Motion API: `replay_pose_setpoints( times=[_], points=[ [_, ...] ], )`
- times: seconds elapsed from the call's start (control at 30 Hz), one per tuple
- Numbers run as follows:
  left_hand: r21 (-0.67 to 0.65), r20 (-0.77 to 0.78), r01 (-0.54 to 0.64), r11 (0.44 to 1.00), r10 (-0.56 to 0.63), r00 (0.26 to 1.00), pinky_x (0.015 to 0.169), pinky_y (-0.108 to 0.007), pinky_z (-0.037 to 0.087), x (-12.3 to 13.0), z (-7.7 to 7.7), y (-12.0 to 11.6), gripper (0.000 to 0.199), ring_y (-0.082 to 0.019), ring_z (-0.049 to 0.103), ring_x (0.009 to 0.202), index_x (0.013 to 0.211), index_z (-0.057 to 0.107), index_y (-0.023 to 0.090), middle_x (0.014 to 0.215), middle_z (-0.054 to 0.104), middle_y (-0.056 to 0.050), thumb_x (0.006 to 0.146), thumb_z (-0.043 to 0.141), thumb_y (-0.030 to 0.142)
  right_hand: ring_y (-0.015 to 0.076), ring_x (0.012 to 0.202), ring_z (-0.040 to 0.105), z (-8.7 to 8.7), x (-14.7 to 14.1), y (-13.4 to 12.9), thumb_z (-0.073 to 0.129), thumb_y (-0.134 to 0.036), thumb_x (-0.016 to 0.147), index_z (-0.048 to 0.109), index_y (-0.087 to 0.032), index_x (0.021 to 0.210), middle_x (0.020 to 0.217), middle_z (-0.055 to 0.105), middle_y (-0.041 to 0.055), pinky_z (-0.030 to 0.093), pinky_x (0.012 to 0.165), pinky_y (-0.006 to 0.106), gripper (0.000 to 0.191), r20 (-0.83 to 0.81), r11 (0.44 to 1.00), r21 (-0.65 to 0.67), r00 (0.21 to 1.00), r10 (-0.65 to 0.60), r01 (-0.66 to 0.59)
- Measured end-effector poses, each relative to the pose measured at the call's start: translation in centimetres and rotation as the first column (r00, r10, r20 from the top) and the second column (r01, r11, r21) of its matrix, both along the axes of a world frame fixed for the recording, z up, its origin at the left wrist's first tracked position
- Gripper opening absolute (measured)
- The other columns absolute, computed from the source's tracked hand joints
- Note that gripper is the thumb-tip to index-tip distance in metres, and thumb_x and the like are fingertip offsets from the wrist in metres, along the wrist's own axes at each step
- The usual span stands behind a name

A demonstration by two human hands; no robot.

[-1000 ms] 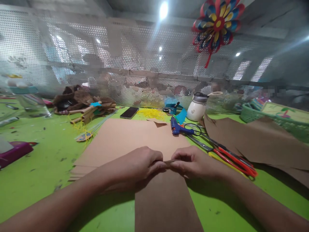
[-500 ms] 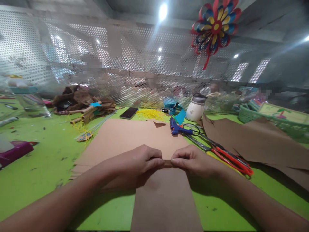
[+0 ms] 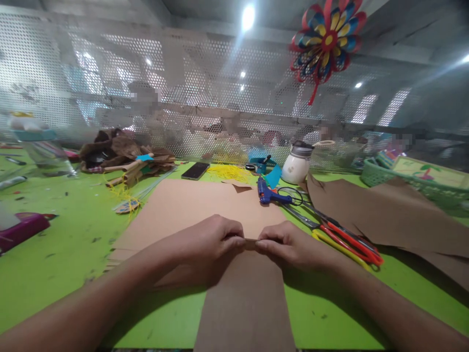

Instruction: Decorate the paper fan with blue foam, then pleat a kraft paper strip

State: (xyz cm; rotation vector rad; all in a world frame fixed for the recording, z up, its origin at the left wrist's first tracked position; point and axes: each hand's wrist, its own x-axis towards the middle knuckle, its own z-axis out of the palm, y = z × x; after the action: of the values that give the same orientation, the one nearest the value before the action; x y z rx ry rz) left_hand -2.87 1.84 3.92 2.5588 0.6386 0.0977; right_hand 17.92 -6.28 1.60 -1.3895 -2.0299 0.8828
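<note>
A strip of brown kraft paper [image 3: 249, 303] runs from the table's front edge up to my hands, and its far end is folded or rolled into a narrow band. My left hand [image 3: 216, 244] pinches the left part of that band between thumb and fingers. On the right part, my right hand [image 3: 284, 244] grips in the same way, with a short stretch of the fold showing between the thumbs. Beneath and beyond my hands lies a stack of larger brown paper sheets [image 3: 190, 200]. The fingers' undersides are hidden.
Right of the stack lie a blue glue gun [image 3: 269, 193] and scissors with red [image 3: 351, 244] and yellow handles. More brown paper [image 3: 384, 210] and a green basket [image 3: 421, 183] are farther right. Behind are a phone [image 3: 195, 171], yellow shreds [image 3: 230, 172] and a white jar [image 3: 296, 166].
Both hands have shifted slightly left and the gap between the thumbs is narrower. The near end of the strip has swung a little to the left.
</note>
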Motion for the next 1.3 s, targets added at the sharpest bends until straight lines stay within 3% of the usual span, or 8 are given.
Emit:
replay_pose_setpoints(
  times=[0.17, 0.4, 0.6, 0.83, 1.0, 1.07, 1.17, 1.3],
  points=[
    [0.015, 0.03, -0.021, 1.0, 0.021, 0.999, 0.055, -0.022, 0.033, -0.1, 0.7, 0.0, 0.029, -0.012, 0.049, 0.061, 0.08, 0.062, 0.018, 0.069, 0.061, 0.001, 0.089, 0.043, 0.038, 0.0062, 0.044, 0.035, -0.7, 0.7, 0.3, 0.049, -0.038, 0.091, 0.056, -0.015, 0.074, 0.052, 0.043, -0.0055, 0.026, 0.042, 0.019, 0.029, -0.139, 0.991, -0.13, 0.99, 0.006, -0.024],
    [-0.394, 0.022, 0.017, 0.919, -0.009, 1.0, 0.051, -0.021, 0.042, -0.8, 1.3, 1.0, 0.027, -0.01, 0.048, 0.045, 0.075, 0.057, 0.016, 0.053, 0.054, 0.003, 0.088, 0.044, 0.036, 0.0095, 0.057, 0.044, -0.2, 1.1, 0.4, 0.049, -0.039, 0.09, 0.06, -0.014, 0.077, 0.064, 0.052, -0.0002, 0.035, 0.052, 0.02, 0.031, -0.027, 1.0, -0.009, 1.0, 0.005, -0.005],
    [-0.309, 0.022, -0.015, 0.951, 0.023, 0.999, 0.048, -0.021, 0.039, -0.8, 1.0, 1.0, 0.023, -0.01, 0.05, 0.045, 0.08, 0.063, 0.016, 0.052, 0.055, 0.003, 0.084, 0.048, 0.032, 0.0095, 0.056, 0.04, -0.1, 1.3, 0.7, 0.046, -0.043, 0.09, 0.059, -0.014, 0.076, 0.065, 0.047, -0.0013, 0.032, 0.05, 0.02, 0.034, -0.016, 0.994, -0.112, 1.0, 0.003, -0.004],
    [-0.228, 0.022, -0.084, 0.97, 0.091, 0.996, 0.046, -0.019, 0.036, -0.8, 0.7, 1.1, 0.016, -0.01, 0.05, 0.045, 0.073, 0.062, 0.017, 0.05, 0.056, 0.003, 0.081, 0.051, 0.027, 0.01, 0.057, 0.043, -0.2, 1.3, 0.8, 0.047, -0.039, 0.091, 0.057, -0.015, 0.073, 0.063, 0.051, -0.0009, 0.033, 0.051, 0.021, 0.031, 0.078, 0.999, -0.034, 0.997, -0.012, 0.014],
    [-0.27, 0.118, -0.071, 0.96, 0.107, 0.987, 0.049, -0.02, 0.036, -1.0, 1.4, 1.6, 0.019, -0.009, 0.048, 0.047, 0.069, 0.061, 0.015, 0.053, 0.056, 0.003, 0.079, 0.056, 0.03, 0.007, 0.042, 0.039, -0.1, 1.8, 0.4, 0.047, -0.048, 0.09, 0.052, -0.016, 0.064, 0.047, 0.048, -0.0043, 0.029, 0.042, 0.019, 0.041, -0.18, 0.986, -0.164, 0.983, -0.037, 0.007],
    [-0.392, 0.196, -0.048, 0.919, 0.134, 0.971, 0.049, -0.019, 0.034, -1.2, 1.8, 1.9, 0.025, -0.007, 0.044, 0.047, 0.07, 0.06, 0.014, 0.054, 0.053, 0.004, 0.08, 0.059, 0.036, 0.0074, 0.039, 0.041, 0.2, 2.2, 0.2, 0.043, -0.051, 0.091, 0.059, -0.015, 0.074, 0.049, 0.053, -0.0025, 0.032, 0.041, 0.02, 0.042, -0.433, 0.979, -0.205, 0.897, -0.09, -0.001],
    [-0.627, 0.271, 0.006, 0.779, 0.21, 0.939, 0.047, -0.018, 0.03, -1.3, 1.8, 1.9, 0.029, -0.005, 0.038, 0.047, 0.073, 0.058, 0.014, 0.054, 0.046, 0.007, 0.078, 0.064, 0.041, 0.0119, 0.059, 0.059, 1.1, 2.1, -0.1, 0.052, -0.045, 0.088, 0.06, -0.018, 0.108, 0.08, 0.067, 0.0046, 0.047, 0.055, 0.024, 0.035, -0.688, 0.984, -0.16, 0.706, -0.166, 0.075],
    [-0.793, 0.249, 0.089, 0.603, 0.188, 0.95, 0.044, -0.017, 0.029, -0.5, 0.8, 1.1, 0.03, -0.004, 0.037, 0.043, 0.077, 0.056, 0.015, 0.054, 0.044, 0.009, 0.076, 0.068, 0.042, 0.0197, 0.092, 0.062, 2.2, 0.9, -0.9, 0.075, -0.029, 0.071, 0.06, -0.026, 0.119, 0.108, 0.065, 0.0057, 0.052, 0.078, 0.032, 0.05, -0.584, 0.994, -0.109, 0.81, -0.053, -0.014]
  ],
)
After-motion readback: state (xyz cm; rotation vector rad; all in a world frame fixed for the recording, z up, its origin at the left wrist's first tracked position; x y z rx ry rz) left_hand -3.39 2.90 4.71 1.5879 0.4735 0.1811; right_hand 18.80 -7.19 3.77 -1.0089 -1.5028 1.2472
